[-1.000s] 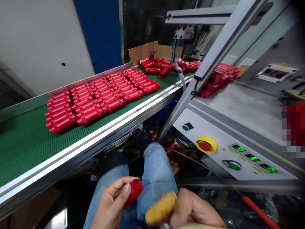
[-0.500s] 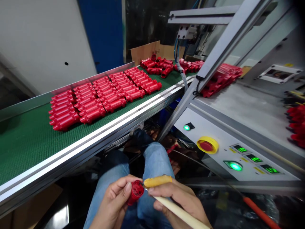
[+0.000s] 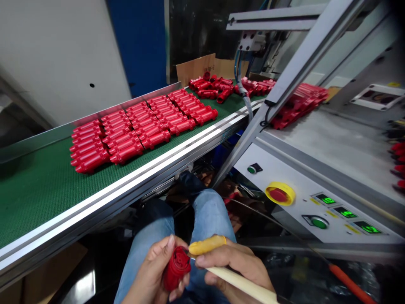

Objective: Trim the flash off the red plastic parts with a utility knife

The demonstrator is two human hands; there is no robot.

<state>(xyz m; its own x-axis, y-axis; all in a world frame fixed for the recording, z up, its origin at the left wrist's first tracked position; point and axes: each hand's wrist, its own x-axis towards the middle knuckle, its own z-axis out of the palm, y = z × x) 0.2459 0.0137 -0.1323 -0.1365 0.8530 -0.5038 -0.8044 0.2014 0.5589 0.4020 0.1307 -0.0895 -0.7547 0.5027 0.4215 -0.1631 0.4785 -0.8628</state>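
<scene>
While the right hand (image 3: 237, 266) keeps its tool at the mouth of the red cylinder (image 3: 175, 272), it is the left hand (image 3: 155, 264) that has shifted. Half a second ago its thumb lay along the cylinder's side; now the thumb stands up by the rim, fingertips curl around the lower body, and more of the red wall shows. The left hand is wrapped firmly around the cylinder, which sits above the lap, its open end up and tilted toward the viewer.

The right hand grips the pale-handled tool (image 3: 234, 280) much like a pen, a yellow finger cover (image 3: 207, 245) just beside the cylinder's rim. A second ago that cover was blurred and apart from the cylinder — so the change looks like a pass from approach to close work at the edge, with the new grip probably presenting a different part of the rim. Whether the tip touches the rim or reaches inside, I cannot tell.

Beyond the cylinder, rows of similar red parts (image 3: 148, 122) lie on the green belt (image 3: 38, 198); to its right is the control panel (image 3: 294, 211) — its green buttons, lit half a second ago, now look dim.
</scene>
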